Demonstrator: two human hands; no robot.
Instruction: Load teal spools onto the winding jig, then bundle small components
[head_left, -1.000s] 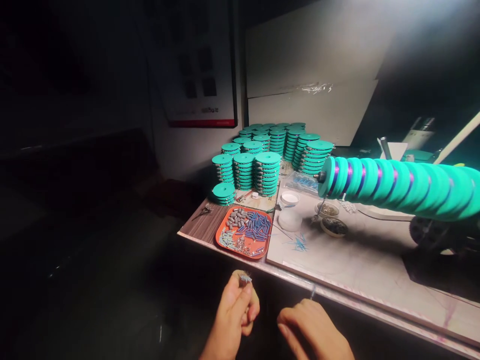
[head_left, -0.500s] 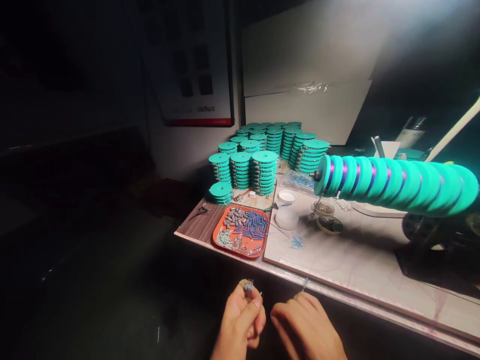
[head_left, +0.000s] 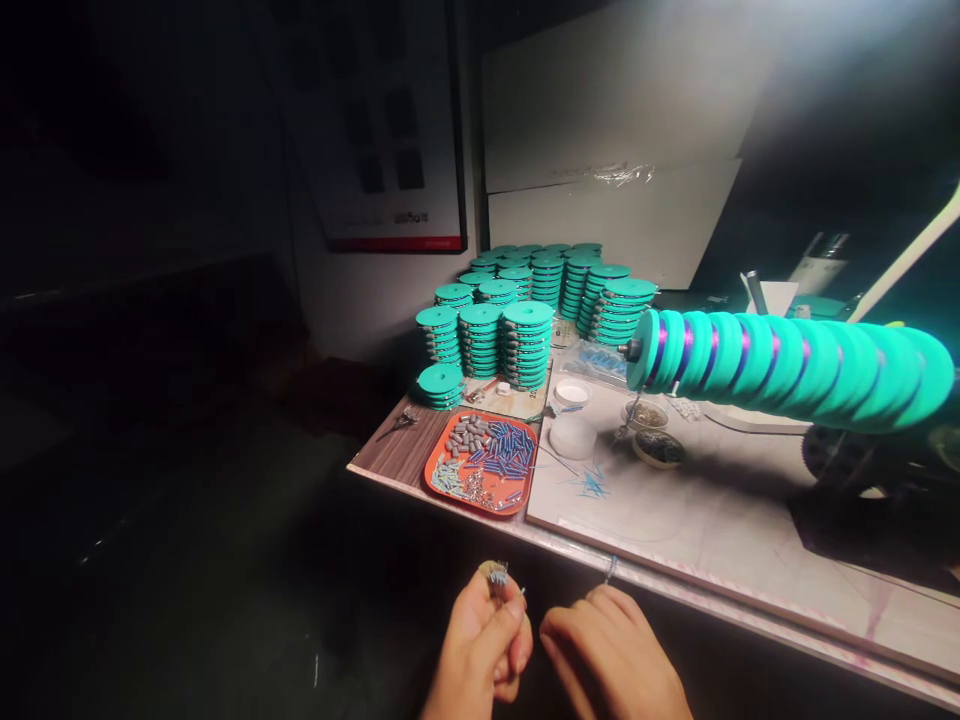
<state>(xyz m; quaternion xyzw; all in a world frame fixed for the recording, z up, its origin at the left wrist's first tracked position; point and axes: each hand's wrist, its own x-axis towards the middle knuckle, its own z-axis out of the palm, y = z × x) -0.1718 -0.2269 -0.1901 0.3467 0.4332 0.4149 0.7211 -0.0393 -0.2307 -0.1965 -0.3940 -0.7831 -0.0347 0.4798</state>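
Observation:
In front of the table's near edge, my left hand [head_left: 486, 635] is closed, thumb against the curled fingers. Pinched at its fingertips is a small bunch of pale, metallic-looking pieces [head_left: 497, 574], too small to name exactly. To its right, my right hand [head_left: 616, 650] is closed too, its back toward me and its fingertips hidden. A thin bluish twisted piece [head_left: 611, 569] sticks up beyond its knuckles. The two hands are close together but apart. Just beyond them lies an orange tray [head_left: 433, 478] with grey cylinders, dark blue ribbed pieces, pale green pieces and tiny metal parts.
Stacks of turquoise spools [head_left: 527, 345] fill the back of the table. A long row of turquoise spools on a shaft [head_left: 787, 370] overhangs the right side. Small bowls [head_left: 660, 450], a round translucent lid [head_left: 572, 437] and blue thin strips [head_left: 592, 482] lie on the pale board [head_left: 720, 530].
The view has shifted very slightly. Both hands keep nearly the same place and grip.

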